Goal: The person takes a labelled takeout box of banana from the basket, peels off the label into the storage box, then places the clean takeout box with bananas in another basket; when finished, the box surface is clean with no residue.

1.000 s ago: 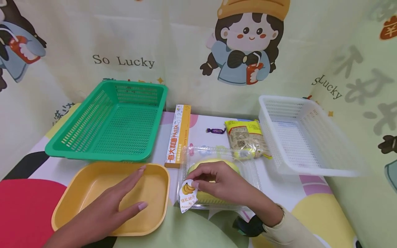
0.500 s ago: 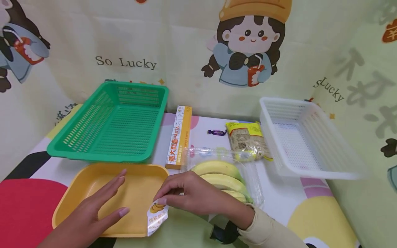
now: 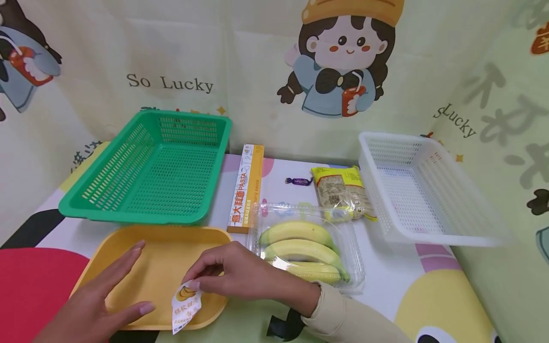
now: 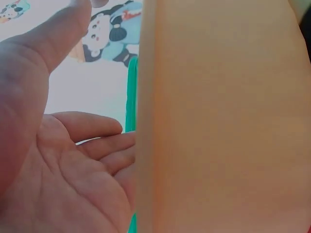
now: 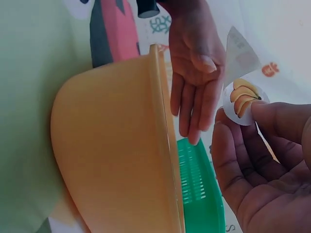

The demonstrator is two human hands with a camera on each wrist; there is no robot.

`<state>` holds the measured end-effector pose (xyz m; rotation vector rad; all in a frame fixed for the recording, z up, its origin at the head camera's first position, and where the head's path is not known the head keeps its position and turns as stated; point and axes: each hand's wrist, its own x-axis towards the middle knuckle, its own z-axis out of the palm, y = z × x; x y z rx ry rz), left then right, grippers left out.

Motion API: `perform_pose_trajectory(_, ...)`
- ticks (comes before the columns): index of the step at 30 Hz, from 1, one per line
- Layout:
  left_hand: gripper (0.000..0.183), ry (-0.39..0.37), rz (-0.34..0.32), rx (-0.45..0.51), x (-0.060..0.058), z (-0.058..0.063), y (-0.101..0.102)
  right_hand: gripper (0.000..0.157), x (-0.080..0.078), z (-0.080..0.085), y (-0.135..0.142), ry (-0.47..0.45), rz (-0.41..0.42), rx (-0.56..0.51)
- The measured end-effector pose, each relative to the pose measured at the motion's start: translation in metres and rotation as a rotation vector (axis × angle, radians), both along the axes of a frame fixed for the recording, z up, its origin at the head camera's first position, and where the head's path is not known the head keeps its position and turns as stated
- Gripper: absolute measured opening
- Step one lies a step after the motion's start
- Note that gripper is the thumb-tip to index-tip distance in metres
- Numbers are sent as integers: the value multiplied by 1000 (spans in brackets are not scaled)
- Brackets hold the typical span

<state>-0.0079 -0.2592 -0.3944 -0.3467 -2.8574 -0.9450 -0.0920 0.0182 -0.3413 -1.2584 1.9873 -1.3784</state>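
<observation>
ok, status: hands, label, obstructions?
Right hand pinches banana label; left hand open, empty. Label higher than the rim of the yellow tub. No obstruction seen between those two.

The desk [image 3: 383,264] has a multicoloured printed surface. It carries a green basket [image 3: 171,181] at rear left, with an orange basin [image 3: 160,269] in front. Between the green basket and a white basket [image 3: 405,197] at right lie a pasta box [image 3: 245,190], a purple wrapped candy [image 3: 299,181] and a yellow-topped bag [image 3: 340,193], with a clear container [image 3: 356,257] in front.
</observation>
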Motion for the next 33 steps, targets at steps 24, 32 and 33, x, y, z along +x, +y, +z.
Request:
perform_pose_trajectory(24, 114, -100, 216, -79, 0, -3, -23, 9, 15, -11, -28, -83, -18, 12)
perform_pose_trajectory(32, 116, -30, 240, -45, 6, -6, -30, 11, 10, -17, -35, -45, -33, 25)
perform_pose_trajectory(33, 116, -35, 243, -48, 5, -6, -31, 11, 9, -17, -35, -48, -41, 27)
